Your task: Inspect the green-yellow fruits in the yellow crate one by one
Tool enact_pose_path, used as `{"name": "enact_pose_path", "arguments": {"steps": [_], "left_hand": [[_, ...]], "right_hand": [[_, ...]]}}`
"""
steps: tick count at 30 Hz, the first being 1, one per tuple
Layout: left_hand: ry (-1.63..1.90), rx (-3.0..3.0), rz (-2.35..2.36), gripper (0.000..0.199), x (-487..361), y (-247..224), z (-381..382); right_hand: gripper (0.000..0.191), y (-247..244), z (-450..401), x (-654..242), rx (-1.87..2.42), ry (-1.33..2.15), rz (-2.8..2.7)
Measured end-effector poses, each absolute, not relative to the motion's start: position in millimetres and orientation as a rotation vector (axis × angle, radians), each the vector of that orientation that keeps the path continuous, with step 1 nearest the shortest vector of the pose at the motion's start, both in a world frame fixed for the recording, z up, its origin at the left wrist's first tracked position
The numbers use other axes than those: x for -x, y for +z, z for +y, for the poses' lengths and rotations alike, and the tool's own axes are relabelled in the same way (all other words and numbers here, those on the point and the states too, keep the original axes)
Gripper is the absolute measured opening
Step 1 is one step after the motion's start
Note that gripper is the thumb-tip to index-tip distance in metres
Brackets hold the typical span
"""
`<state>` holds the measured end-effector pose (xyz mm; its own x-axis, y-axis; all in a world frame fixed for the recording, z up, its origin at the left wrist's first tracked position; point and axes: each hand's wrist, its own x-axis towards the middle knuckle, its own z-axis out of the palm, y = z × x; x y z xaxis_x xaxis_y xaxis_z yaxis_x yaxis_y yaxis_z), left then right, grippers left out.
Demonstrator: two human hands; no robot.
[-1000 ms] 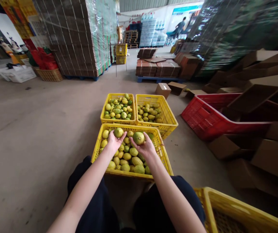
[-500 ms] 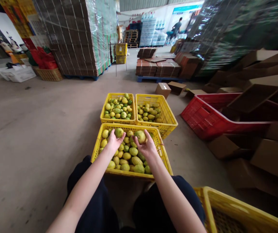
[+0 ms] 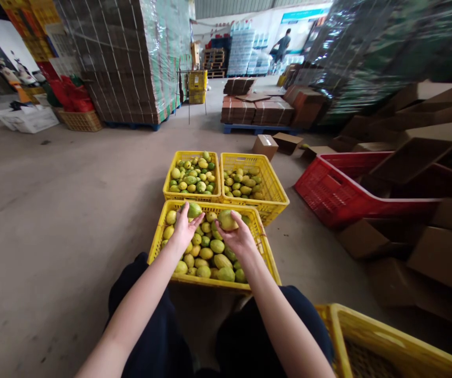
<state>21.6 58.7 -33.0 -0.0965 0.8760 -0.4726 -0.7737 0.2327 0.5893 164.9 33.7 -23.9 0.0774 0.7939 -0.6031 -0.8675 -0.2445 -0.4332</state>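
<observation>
My left hand (image 3: 186, 229) has its fingers spread around a green lemon-like fruit (image 3: 195, 210), which sits between the thumb and fingertips. In my right hand (image 3: 242, 233) is a larger yellow-green fruit (image 3: 228, 220), cupped by the thumb and fingers. Both hands are over the far part of a yellow plastic crate (image 3: 214, 282) in front of my knees. Yellow and green fruit (image 3: 206, 253) of mixed sizes fills the crate's visible inside; my hands and forearms hide part of it.
Two more yellow crates, the left one (image 3: 192, 196) and the right one (image 3: 275, 181), hold similar fruit. Another yellow crate (image 3: 391, 336) is at lower right. A red crate (image 3: 324, 184) and loose cardboard boxes (image 3: 442, 257) lie right. A person (image 3: 283, 44) stands far back.
The fruit in my left hand has turned, showing a greener side, and the fingers have spread wider. My right hand's fruit has turned slightly. The distant person is more upright.
</observation>
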Motion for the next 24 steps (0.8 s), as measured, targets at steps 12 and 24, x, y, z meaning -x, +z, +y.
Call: {"name": "enact_pose_path", "arguments": {"steps": [12,24], "left_hand": [[1.520,-0.626,1.039,0.049,-24,-33,54],[1.557,-0.751,1.084,0.052,-27,-43,57]], "right_hand": [[0.034,-34,33,-162,0.962,1.542,-0.202],[0.013,-26,34,-163,1.046,1.430,-0.285]]}}
